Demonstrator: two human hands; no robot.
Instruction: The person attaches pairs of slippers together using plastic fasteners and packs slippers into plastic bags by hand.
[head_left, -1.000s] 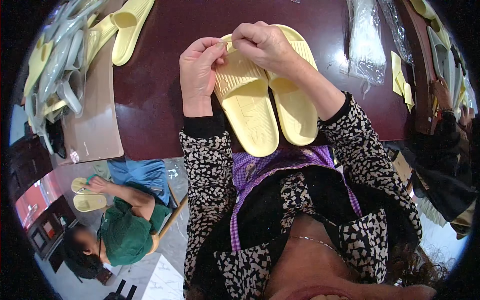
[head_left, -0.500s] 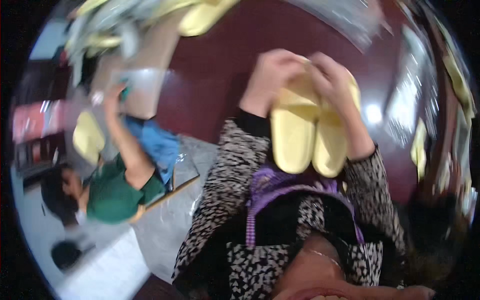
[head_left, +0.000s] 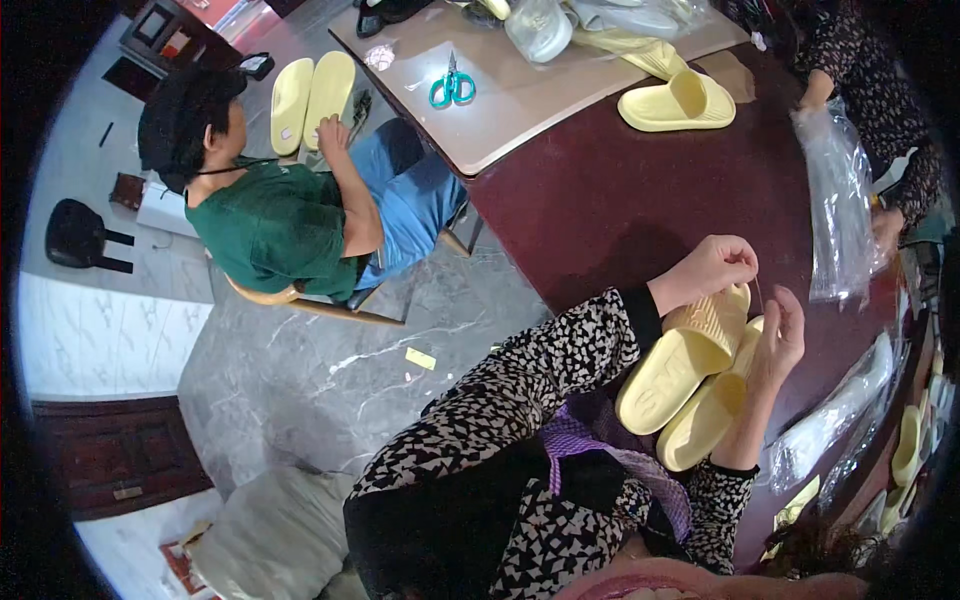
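1. Pair of pale yellow, smooth open-heeled slide slippers (head_left: 655,392): side by side, upright, at the near edge of the glossy dark red table (head_left: 640,205), toes toward its middle.
2. Their heels are rounded; the left one shows a broad ribbed strap and a marked footbed, the right one is partly hidden.
3. Bare left hand (head_left: 710,270), over the table: fingertips pinched, apparently on a thin pale strand (head_left: 759,298).
4. Bare right hand (head_left: 784,338), over the table: fingers bent near the strand; I cannot tell whether it grips.

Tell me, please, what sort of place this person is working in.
Probably a small workshop that handles slippers, though I cannot be certain. Several yellow slippers are in view, teal-handled scissors lie on a light board, and another person's hands are at clear plastic packaging.
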